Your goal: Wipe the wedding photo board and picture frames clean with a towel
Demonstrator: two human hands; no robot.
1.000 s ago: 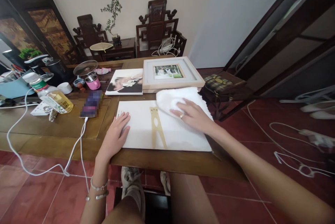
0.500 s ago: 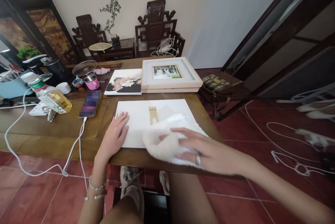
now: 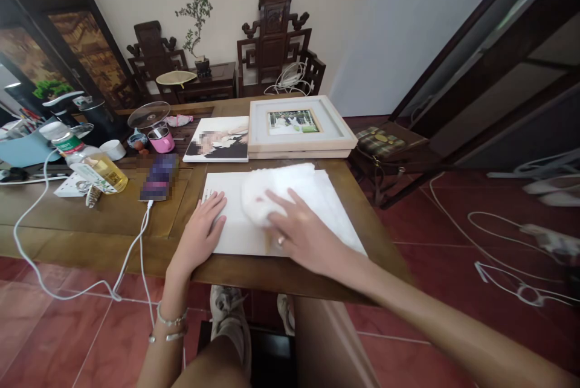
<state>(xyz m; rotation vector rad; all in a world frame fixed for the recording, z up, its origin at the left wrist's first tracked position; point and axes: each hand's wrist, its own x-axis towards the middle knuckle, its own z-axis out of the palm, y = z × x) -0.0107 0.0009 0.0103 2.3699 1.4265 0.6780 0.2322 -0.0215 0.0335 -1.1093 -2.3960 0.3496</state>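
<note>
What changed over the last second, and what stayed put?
The right hand swept the white cloth across the white board, from its far right corner to the near edge, then back to the far middle. The left hand stayed flat on its left edge.

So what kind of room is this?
Probably a sitting room in someone's home: carved wooden chairs stand by the wall with a small potted tree between them, and a framed photo lies on the wooden table.
</note>
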